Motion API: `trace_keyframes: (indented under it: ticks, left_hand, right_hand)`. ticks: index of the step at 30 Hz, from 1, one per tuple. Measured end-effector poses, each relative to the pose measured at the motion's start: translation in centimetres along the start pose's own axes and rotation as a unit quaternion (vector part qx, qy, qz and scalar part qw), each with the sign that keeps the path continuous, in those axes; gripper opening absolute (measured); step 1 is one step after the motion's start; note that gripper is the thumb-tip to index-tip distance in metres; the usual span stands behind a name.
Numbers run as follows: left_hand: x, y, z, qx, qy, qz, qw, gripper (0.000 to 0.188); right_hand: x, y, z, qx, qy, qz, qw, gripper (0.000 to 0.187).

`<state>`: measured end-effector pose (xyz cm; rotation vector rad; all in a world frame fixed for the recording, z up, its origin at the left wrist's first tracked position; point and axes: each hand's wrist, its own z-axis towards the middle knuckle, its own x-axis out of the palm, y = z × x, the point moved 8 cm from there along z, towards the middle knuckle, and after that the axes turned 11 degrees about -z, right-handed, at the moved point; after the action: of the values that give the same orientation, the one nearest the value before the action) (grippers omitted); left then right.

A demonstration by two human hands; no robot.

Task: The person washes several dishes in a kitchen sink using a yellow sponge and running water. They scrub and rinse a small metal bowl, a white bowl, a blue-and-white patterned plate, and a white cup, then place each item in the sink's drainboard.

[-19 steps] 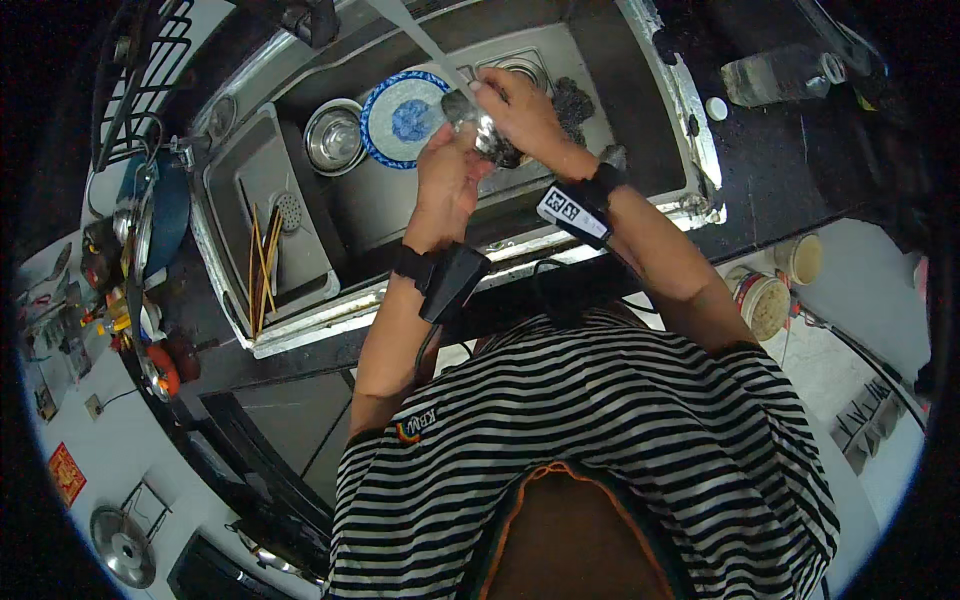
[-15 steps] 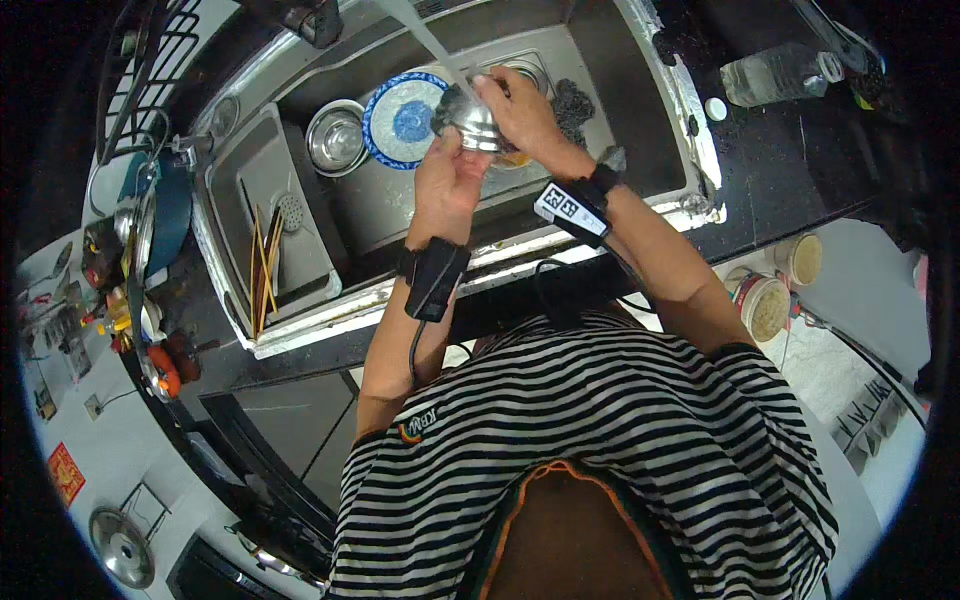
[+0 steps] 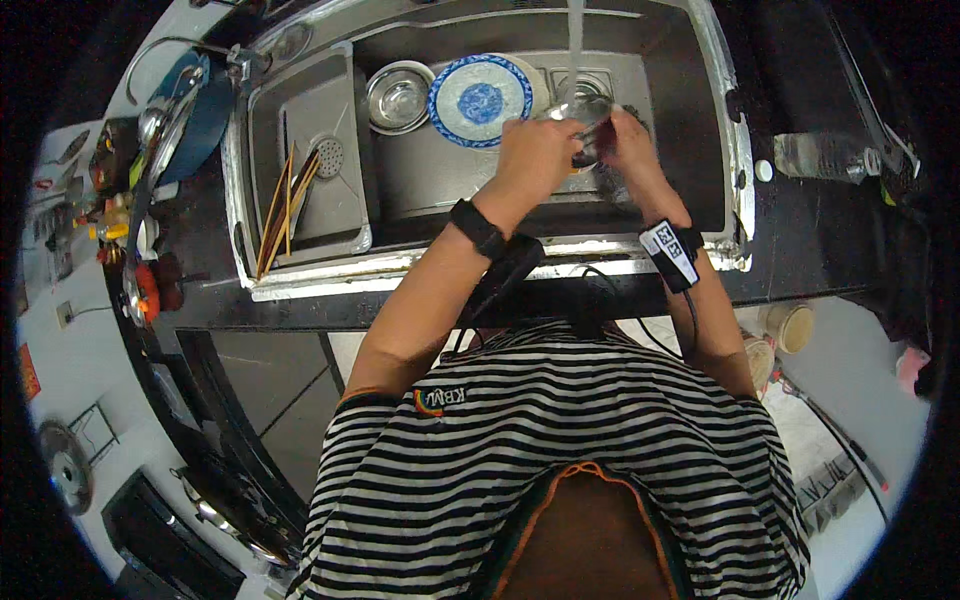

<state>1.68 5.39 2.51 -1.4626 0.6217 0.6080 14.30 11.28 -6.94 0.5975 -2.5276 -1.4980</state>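
Note:
Under the stream of water [image 3: 576, 50] in the large sink basin, a shiny metal bowl [image 3: 592, 108] is tilted between my hands. My left hand [image 3: 538, 158] is closed on its left side. On the opposite side my right hand [image 3: 634, 152] is curled against the bowl, its fingers slightly blurred and partly hidden. Something dark shows beneath the bowl between the hands; I cannot make out what it is. Left of my hands lies a white plate with a blue rim [image 3: 482, 100], and beyond it another metal bowl [image 3: 399, 98] rests on the sink floor.
The smaller left basin holds several wooden chopsticks [image 3: 287, 210] beside a round drain strainer [image 3: 328, 157]. Right of the sink, a clear plastic bottle [image 3: 815, 157] lies on the dark counter near a white cap [image 3: 763, 170]. A tap [image 3: 240, 62] stands at the left corner.
The view has shifted, so the sink sits differently in the picture. Both hands have moved rightward past the plate with the metal bowl, which is now turned another way under the water.

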Motion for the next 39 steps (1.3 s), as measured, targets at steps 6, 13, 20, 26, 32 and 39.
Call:
trace_keyframes:
  ticks: [6,13,20,26,32,39]
  left_hand:
    - [-0.5,-2.4,-0.2,0.159,-0.028,0.207,0.965,0.019]
    - [-1.7,0.5,-0.4,0.103,-0.029,0.137,0.985,0.017]
    - [-2.9,9.8,-4.1,-0.267,-0.067,-0.746,0.607,0.026]
    - [-14.0,14.4,-12.6,-0.204,-0.255,-0.663,0.674,0.024]
    - [-21.0,18.7,-21.4,-0.283,-0.371,-0.472,0.748,0.018]
    - [-15.0,27.5,-25.8,-0.403,-0.462,-0.598,0.516,0.01]
  right_hand:
    - [0.8,0.4,-1.4,0.082,0.052,0.141,0.985,0.038]
    - [1.8,1.2,0.0,0.04,0.078,0.097,0.991,0.038]
    - [0.1,1.8,2.2,-0.037,0.063,-0.222,0.972,0.029]
    - [4.2,-2.4,5.6,-0.194,0.093,-0.635,0.742,0.024]
    - [3.7,-4.4,7.0,-0.183,0.061,-0.694,0.693,0.022]
    - [-0.9,4.1,3.5,-0.252,0.016,-0.379,0.89,0.014]
